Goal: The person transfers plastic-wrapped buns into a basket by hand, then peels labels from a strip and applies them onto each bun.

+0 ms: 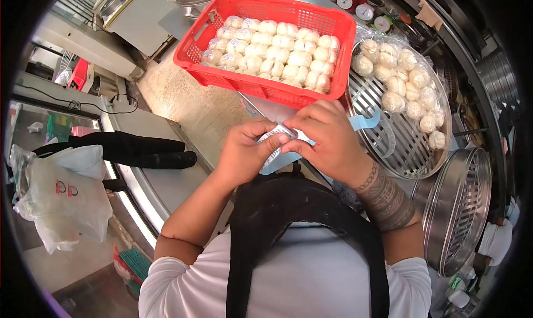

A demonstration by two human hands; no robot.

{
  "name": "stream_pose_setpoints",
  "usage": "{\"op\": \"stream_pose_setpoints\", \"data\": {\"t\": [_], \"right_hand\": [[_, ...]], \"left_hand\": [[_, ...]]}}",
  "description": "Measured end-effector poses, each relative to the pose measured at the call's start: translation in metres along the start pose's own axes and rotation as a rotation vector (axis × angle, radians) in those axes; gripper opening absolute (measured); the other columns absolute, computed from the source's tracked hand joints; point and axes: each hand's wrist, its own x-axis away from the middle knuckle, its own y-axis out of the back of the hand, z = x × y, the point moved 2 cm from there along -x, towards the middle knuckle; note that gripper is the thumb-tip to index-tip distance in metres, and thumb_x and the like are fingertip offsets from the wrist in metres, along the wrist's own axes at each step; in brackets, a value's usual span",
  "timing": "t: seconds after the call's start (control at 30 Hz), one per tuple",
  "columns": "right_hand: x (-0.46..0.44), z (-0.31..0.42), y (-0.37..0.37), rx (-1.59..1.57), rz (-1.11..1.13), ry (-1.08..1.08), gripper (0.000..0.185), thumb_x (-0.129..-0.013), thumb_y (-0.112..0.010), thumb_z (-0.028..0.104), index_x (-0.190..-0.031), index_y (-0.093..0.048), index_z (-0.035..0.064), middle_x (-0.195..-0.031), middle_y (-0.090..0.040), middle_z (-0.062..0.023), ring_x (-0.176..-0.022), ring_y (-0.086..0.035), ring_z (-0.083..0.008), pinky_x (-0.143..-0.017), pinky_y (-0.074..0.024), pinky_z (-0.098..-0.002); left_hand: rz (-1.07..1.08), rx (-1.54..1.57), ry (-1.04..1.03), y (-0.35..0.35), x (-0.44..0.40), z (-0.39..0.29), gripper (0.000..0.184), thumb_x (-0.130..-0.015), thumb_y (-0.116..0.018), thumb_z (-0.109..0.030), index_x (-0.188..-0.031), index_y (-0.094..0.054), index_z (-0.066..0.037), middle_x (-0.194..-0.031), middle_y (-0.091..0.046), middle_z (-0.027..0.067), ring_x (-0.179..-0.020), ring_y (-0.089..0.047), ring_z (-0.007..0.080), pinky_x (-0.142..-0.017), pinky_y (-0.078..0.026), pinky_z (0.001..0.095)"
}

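Both of my hands meet in front of my chest, just below the red crate [261, 90]. My left hand [250, 146] is closed around a small grey and white striped object [275, 137], too small to name. My right hand [322, 137] has its thumb and fingers pinched at the upper end of that object. Pale blue strips [366, 119] show beside and below my hands. Several white wrapped buns [266, 48] lie in rows inside the crate. More bagged buns [397, 87] rest on a round slatted metal tray [366, 140] at the right.
Stacked metal steamer rings [458, 212] stand at the lower right. Round dials [365, 12] sit at the top right. A white plastic bag [72, 190] and black cloth [127, 151] are at the left. A person's white sleeve [496, 241] shows at the far right.
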Motion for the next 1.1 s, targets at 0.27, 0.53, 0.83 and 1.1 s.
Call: {"op": "stream_pose_setpoints", "data": {"t": [0.27,0.53,0.83,1.1], "right_hand": [[-0.022,-0.011,-0.018,-0.171,0.106,-0.044,0.016,-0.089,-0.078,0.019,-0.096,-0.078,0.0051,-0.086,-0.069,-0.0056,-0.088,-0.062,-0.0275,-0.083,-0.0464,-0.0415],[-0.083,-0.076,-0.038,-0.566,0.125,-0.523,0.016,-0.095,-0.073,0.013,-0.098,-0.076,-0.0025,-0.088,-0.075,-0.0118,-0.081,-0.069,-0.0162,-0.075,-0.0539,-0.0329],[-0.165,-0.169,-0.139,0.151,0.205,-0.01,0.012,-0.092,-0.069,0.018,-0.09,-0.074,0.0065,-0.084,-0.066,-0.0085,-0.089,-0.064,-0.0285,-0.089,-0.0459,-0.0423],[-0.194,-0.198,-0.189,0.236,0.399,0.372,0.02,-0.083,-0.067,0.019,-0.099,-0.071,0.0069,-0.087,-0.059,-0.0021,-0.09,-0.061,-0.0211,-0.097,-0.0461,-0.0423]], "left_hand": [[-0.004,-0.097,-0.112,0.022,0.0,0.006,0.016,-0.098,-0.075,-0.014,-0.103,-0.077,0.001,-0.089,-0.067,0.0054,-0.083,-0.061,0.0139,-0.076,-0.049,0.0296],[0.057,0.072,0.121,0.073,-0.033,0.03,0.015,-0.098,-0.075,-0.011,-0.103,-0.076,0.002,-0.088,-0.068,0.0049,-0.083,-0.062,0.0111,-0.075,-0.05,0.0291],[0.388,0.129,0.032,0.131,-0.07,0.065,0.009,-0.092,-0.078,-0.004,-0.098,-0.075,0.002,-0.087,-0.069,0.0071,-0.079,-0.064,0.0171,-0.073,-0.05,0.0312],[0.537,0.137,-0.036,0.16,-0.131,0.067,0.012,-0.089,-0.081,-0.004,-0.097,-0.074,0.001,-0.089,-0.07,0.0097,-0.082,-0.068,0.0226,-0.075,-0.052,0.0336]]}}
